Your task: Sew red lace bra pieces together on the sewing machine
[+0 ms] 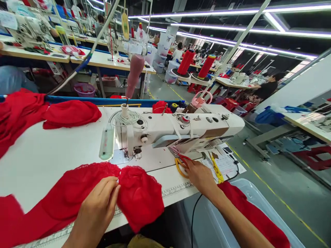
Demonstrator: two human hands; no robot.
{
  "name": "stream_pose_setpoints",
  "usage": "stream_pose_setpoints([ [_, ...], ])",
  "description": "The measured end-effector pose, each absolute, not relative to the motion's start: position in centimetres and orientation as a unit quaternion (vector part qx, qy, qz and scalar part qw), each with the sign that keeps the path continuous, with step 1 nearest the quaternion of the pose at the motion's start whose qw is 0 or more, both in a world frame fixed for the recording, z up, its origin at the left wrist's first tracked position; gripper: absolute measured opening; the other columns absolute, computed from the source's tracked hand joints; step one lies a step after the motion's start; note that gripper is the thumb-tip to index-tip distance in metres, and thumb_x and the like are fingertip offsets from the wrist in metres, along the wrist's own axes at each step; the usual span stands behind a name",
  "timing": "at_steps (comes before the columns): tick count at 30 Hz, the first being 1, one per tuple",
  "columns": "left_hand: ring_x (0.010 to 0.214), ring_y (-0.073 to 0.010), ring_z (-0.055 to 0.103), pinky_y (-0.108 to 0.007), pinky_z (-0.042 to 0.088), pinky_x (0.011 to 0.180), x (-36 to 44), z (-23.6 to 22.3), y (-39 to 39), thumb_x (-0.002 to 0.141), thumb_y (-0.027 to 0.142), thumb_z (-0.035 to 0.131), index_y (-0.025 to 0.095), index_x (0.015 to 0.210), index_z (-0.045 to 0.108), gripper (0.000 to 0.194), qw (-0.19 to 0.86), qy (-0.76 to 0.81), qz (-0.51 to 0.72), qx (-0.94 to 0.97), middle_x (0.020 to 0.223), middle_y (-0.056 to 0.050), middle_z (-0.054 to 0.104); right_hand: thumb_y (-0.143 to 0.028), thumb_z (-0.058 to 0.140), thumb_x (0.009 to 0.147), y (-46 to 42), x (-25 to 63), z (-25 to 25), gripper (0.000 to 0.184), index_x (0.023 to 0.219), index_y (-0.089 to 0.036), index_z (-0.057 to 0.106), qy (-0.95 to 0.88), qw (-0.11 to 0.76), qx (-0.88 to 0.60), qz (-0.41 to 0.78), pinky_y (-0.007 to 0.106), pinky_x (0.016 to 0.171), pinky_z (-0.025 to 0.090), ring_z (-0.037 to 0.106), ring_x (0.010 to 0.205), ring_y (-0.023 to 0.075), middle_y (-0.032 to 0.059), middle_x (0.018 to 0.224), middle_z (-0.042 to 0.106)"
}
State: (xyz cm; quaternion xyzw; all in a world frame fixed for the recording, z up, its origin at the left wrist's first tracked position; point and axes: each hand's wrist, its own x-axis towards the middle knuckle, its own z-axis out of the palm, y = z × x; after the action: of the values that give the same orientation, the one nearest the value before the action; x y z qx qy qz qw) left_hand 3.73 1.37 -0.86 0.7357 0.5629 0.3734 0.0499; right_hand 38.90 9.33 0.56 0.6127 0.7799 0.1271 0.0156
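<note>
A red lace-edged garment (141,193), shaped like a bra with two cups, lies over the table's front edge. My left hand (99,203) pinches it at the middle, between the two cups; a tiny white bit shows at the fingertips. On the right of the sewing machine (178,127), my right hand (199,175) has its fingers closed at the red handle of a pair of scissors (184,157), whose blades point toward the machine. An orange scissor handle (181,168) lies just below, partly behind my fingers. The garment sits in front of the needle area, apart from the presser foot (128,155).
More red fabric (71,113) is piled at the back left. A yellow tape measure (217,168) and paper sheets (229,165) lie right of my right hand. Below stands a plastic bin (248,186) with red cloth (253,210) hanging into it. Thread cones (185,62) stand behind the machine.
</note>
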Motion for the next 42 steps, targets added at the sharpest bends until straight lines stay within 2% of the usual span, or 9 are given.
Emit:
stream_pose_setpoints([
  [5, 0.070, -0.0168, 0.061, -0.024, 0.043, 0.057, 3.5, 0.9, 1.7, 0.093, 0.044, 0.049, 0.023, 0.075, 0.062, 0.031, 0.310, 0.638, 0.365, 0.603, 0.078, -0.001, 0.066, -0.011, 0.053, 0.080, 9.0, 39.2, 0.6, 0.023, 0.097, -0.021, 0.064, 0.829, -0.055, 0.542, 0.124, 0.029, 0.058, 0.043, 0.066, 0.084, 0.0245, 0.0074, 0.086, 0.070],
  [10, 0.074, -0.0184, 0.058, -0.026, 0.041, 0.062, 3.3, 1.6, 1.6, 0.091, 0.047, 0.047, 0.022, 0.074, 0.062, 0.034, 0.379, 0.656, 0.358, 0.546, 0.077, -0.002, 0.065, -0.011, 0.046, 0.087, 7.5, 35.0, 2.7, 0.017, 0.096, -0.022, 0.056, 0.902, -0.098, 0.418, 0.052, 0.025, 0.055, 0.039, 0.062, 0.073, 0.0167, 0.0051, 0.089, 0.065],
  [13, 0.074, -0.0175, 0.056, -0.027, 0.040, 0.063, 3.4, 1.5, 1.4, 0.093, 0.047, 0.046, 0.022, 0.076, 0.061, 0.034, 0.375, 0.659, 0.356, 0.546, 0.078, -0.001, 0.064, -0.024, 0.056, 0.087, 6.5, 31.2, 4.5, 0.009, 0.095, -0.020, 0.055, 0.925, -0.082, 0.369, 0.048, 0.027, 0.061, 0.040, 0.060, 0.078, 0.0187, 0.0057, 0.090, 0.063],
  [16, 0.076, -0.0170, 0.056, -0.026, 0.040, 0.063, 3.4, 1.4, 1.3, 0.093, 0.046, 0.046, 0.022, 0.079, 0.063, 0.032, 0.368, 0.654, 0.370, 0.548, 0.083, -0.001, 0.065, -0.034, 0.070, 0.079, 6.4, 28.5, 5.4, 0.021, 0.084, -0.021, 0.054, 0.929, -0.059, 0.355, 0.090, 0.029, 0.059, 0.038, 0.058, 0.076, 0.0200, 0.0038, 0.082, 0.061],
  [21, 0.077, -0.0158, 0.057, -0.026, 0.041, 0.065, 3.3, 1.1, 1.0, 0.096, 0.042, 0.046, 0.022, 0.079, 0.061, 0.030, 0.355, 0.638, 0.390, 0.561, 0.086, -0.001, 0.065, -0.037, 0.076, 0.077, 6.8, 27.2, 5.5, 0.027, 0.085, -0.021, 0.056, 0.940, -0.025, 0.319, 0.117, 0.029, 0.051, 0.028, 0.058, 0.071, 0.0190, 0.0030, 0.080, 0.061],
  [28, 0.089, -0.0169, 0.061, -0.026, 0.045, 0.068, 3.2, 0.5, 1.0, 0.096, 0.039, 0.049, 0.021, 0.078, 0.060, 0.028, 0.342, 0.628, 0.412, 0.565, 0.098, -0.003, 0.067, -0.036, 0.082, 0.073, 7.0, 26.5, 5.2, 0.032, 0.085, -0.021, 0.056, 0.945, 0.010, 0.308, 0.111, 0.030, 0.049, 0.026, 0.059, 0.069, 0.0197, 0.0036, 0.078, 0.063],
  [35, 0.093, -0.0164, 0.063, -0.025, 0.048, 0.074, 3.3, 0.5, 1.0, 0.098, 0.035, 0.050, 0.022, 0.080, 0.061, 0.024, 0.298, 0.626, 0.439, 0.571, 0.096, -0.002, 0.067, -0.026, 0.075, 0.077, 7.1, 27.3, 5.2, 0.020, 0.083, -0.021, 0.057, 0.946, 0.007, 0.305, 0.110, 0.029, 0.049, 0.029, 0.061, 0.067, 0.0189, 0.0037, 0.078, 0.065],
  [39, 0.093, -0.0148, 0.064, -0.024, 0.049, 0.082, 1.0, 1.0, 0.8, 0.099, 0.032, 0.051, 0.023, 0.089, 0.062, 0.018, 0.199, 0.628, 0.447, 0.604, 0.096, -0.001, 0.068, -0.034, 0.067, 0.085, 8.5, 31.2, 4.0, 0.017, 0.087, -0.019, 0.060, 0.906, -0.021, 0.400, 0.135, 0.028, 0.050, 0.033, 0.063, 0.067, 0.0192, 0.0042, 0.076, 0.064],
  [42, 0.096, -0.0150, 0.065, -0.025, 0.050, 0.086, -1.7, 1.2, 1.3, 0.100, 0.029, 0.050, 0.022, 0.099, 0.064, 0.015, 0.107, 0.622, 0.421, 0.652, 0.099, -0.001, 0.068, -0.034, 0.059, 0.090, 10.7, 35.1, 2.6, 0.016, 0.092, -0.018, 0.061, 0.868, 0.016, 0.483, 0.116, 0.027, 0.053, 0.040, 0.067, 0.075, 0.0216, 0.0071, 0.085, 0.067],
])
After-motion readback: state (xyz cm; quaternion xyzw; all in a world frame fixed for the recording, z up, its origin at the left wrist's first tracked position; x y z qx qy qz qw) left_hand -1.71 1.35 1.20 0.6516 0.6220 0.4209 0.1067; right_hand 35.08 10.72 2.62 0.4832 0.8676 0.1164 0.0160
